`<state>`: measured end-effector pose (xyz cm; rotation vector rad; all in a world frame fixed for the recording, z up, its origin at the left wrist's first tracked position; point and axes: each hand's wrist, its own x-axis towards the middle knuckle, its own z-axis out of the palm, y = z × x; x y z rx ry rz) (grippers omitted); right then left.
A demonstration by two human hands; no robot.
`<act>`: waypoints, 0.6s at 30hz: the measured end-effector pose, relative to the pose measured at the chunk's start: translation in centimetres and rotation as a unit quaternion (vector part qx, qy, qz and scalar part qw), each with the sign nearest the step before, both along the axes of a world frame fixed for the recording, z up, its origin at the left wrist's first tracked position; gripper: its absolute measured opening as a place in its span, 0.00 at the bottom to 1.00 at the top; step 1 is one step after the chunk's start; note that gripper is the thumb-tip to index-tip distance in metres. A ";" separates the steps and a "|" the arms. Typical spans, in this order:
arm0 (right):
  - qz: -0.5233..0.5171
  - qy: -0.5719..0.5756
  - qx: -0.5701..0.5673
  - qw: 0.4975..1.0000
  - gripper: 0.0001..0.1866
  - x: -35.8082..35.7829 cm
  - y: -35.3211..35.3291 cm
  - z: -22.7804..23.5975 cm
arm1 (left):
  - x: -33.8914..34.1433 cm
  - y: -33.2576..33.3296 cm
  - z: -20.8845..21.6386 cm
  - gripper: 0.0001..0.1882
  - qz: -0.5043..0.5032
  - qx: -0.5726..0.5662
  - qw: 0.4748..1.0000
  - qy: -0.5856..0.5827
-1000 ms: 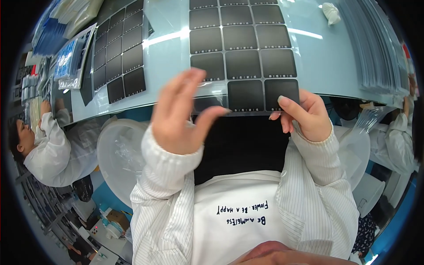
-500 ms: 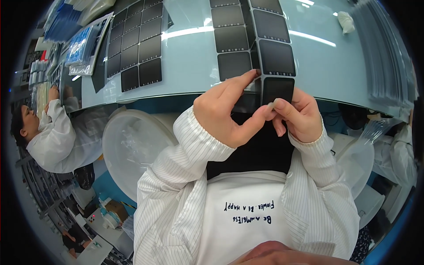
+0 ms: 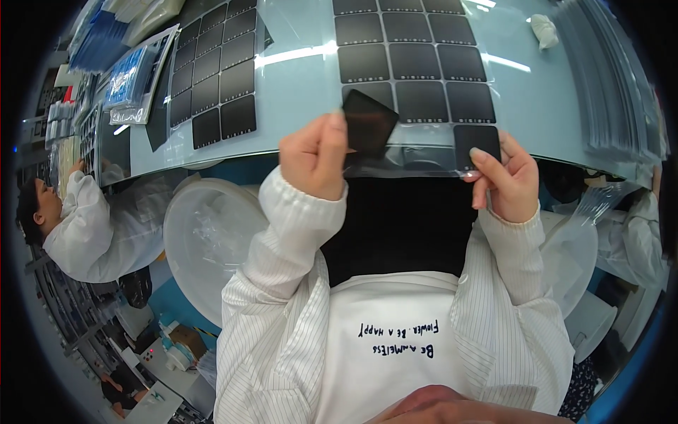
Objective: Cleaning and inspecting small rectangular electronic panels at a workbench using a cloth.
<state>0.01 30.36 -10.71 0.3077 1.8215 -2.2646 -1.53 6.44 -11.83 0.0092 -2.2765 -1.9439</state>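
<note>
Near the centre of the frame, had the left grip (image 3: 311, 159) narrowed to a pinch on the left edge of a loose dark square (image 3: 372, 121), tilted and partly covering the sheet of dark squares (image 3: 417, 62) behind. Right of centre, had the right grip (image 3: 510, 177) closed on the sheet's lower right corner, thumb across the lone dark square (image 3: 474, 136) in the bottom row. Between the two, saw clear film (image 3: 424, 159). Judged best to handle the loose square by its rim, lift it well off the film before turning it, and anchor the corner without creasing. Reckoned smudges and a dragged, skewed sheet the likeliest faults.

Below the grips, had open air down to black cloth (image 3: 395, 233), with a white tub (image 3: 173, 244) toward the lower left. Across mid-frame, found the desk (image 3: 296, 92) ending in a curved front edge, the film apparently overhanging it. Farther up, had bare glass left of the sheet for sideways moves, as far as a second dark sheet (image 3: 212, 78); had more to the right, bounded by a stack of clear sleeves (image 3: 600, 92). Toward the upper left, noted bluish packets (image 3: 129, 81); at upper right, a crumpled white lump (image 3: 544, 32).
</note>
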 end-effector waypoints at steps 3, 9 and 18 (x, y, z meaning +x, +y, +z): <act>0.002 -0.006 0.003 1.000 0.23 0.1 -0.8 0.4 | 0.0 -2.2 -0.6 0.18 0.044 0.013 0.998 0.047; -0.026 0.007 -0.025 0.999 0.28 -0.7 -2.3 0.7 | 3.0 -8.8 3.7 0.18 -0.044 0.090 0.988 -0.121; -0.036 0.075 0.187 0.979 0.36 -1.0 -2.0 1.3 | 4.1 -18.7 -9.3 0.17 0.153 0.077 0.919 -0.354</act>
